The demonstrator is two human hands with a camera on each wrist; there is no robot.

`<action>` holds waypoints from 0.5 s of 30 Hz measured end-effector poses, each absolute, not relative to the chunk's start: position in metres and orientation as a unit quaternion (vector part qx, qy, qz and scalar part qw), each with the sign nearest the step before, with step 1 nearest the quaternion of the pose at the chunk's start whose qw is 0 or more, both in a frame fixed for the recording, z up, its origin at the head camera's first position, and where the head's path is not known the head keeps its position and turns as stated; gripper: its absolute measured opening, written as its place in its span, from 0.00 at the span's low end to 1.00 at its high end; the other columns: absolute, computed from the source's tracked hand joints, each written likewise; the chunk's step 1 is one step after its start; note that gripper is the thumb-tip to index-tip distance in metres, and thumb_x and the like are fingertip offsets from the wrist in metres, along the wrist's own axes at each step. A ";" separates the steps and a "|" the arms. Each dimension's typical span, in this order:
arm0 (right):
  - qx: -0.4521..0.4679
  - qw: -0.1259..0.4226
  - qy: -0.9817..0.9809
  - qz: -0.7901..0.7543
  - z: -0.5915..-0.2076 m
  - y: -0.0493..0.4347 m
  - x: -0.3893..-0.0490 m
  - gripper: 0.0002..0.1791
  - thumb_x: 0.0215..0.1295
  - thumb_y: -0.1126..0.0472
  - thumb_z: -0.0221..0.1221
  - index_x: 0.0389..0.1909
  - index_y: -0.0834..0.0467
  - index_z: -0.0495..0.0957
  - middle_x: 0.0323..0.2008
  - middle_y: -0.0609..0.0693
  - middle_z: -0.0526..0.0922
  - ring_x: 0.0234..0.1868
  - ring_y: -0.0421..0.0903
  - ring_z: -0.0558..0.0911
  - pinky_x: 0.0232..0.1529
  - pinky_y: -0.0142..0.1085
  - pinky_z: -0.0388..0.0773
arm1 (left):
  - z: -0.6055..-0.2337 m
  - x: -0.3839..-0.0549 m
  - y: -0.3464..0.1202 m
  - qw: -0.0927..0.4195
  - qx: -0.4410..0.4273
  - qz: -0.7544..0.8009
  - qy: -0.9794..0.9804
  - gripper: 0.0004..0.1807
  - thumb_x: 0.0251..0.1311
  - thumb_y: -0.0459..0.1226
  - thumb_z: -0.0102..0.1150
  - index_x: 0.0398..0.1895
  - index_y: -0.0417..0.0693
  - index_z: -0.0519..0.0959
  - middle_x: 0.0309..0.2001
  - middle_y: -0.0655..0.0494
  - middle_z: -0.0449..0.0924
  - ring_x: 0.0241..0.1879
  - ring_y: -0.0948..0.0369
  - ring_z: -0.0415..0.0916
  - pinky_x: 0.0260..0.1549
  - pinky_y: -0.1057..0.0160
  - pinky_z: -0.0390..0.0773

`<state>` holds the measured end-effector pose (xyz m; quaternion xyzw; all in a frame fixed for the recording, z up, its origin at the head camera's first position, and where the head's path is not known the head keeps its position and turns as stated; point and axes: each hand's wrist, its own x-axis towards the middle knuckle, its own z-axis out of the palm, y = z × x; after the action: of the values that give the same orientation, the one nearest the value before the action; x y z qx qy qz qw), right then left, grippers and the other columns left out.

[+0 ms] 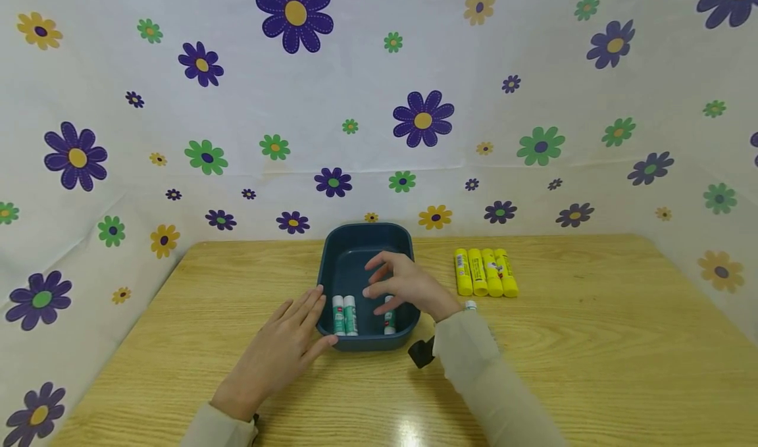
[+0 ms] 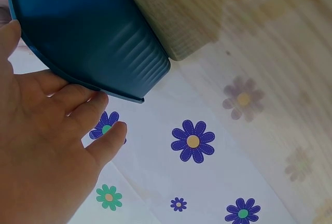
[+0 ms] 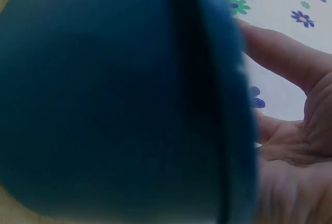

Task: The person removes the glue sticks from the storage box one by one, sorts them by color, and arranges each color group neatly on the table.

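Note:
A dark blue plastic bin (image 1: pixel 367 343) stands on the table in the head view. Two green-and-white glue sticks (image 1: pixel 345 315) lie side by side in its left front corner. Another green glue stick (image 1: pixel 389 320) is on the right side, partly behind the fingers of my right hand (image 1: pixel 408 286). That hand hovers over the bin with fingers spread and loosely bent, nothing between them. My left hand (image 1: pixel 290 332) lies along the bin's left rim, fingers extended. In the left wrist view, its fingertips touch the rim of the bin (image 2: pixel 98 32).
Several yellow glue sticks (image 1: pixel 485 272) lie in a row right of the bin. A white-capped item (image 1: pixel 470 305) shows beside my right sleeve, mostly hidden by it. Behind the wooden table (image 1: pixel 592 315) hangs a flower-print cloth (image 1: pixel 367 78).

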<state>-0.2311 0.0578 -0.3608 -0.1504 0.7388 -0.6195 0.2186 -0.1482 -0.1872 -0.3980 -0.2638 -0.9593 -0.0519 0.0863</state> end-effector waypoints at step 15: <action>-0.142 0.235 0.754 -0.597 -0.376 0.034 -0.231 0.27 0.63 0.75 0.64 0.62 0.71 0.68 0.50 0.66 0.74 0.42 0.62 0.85 0.34 0.46 0.88 | -0.398 -0.148 -0.188 0.084 -0.270 -0.053 -0.958 0.39 0.74 0.54 0.53 0.73 0.29 0.65 0.76 0.39 0.58 0.75 0.46 0.56 0.70 0.40 0.61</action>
<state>-0.2307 0.0344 -0.3757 -0.1423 0.7541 -0.5966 0.2347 -0.1483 -0.1882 -0.3979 -0.2704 -0.9576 -0.0534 0.0835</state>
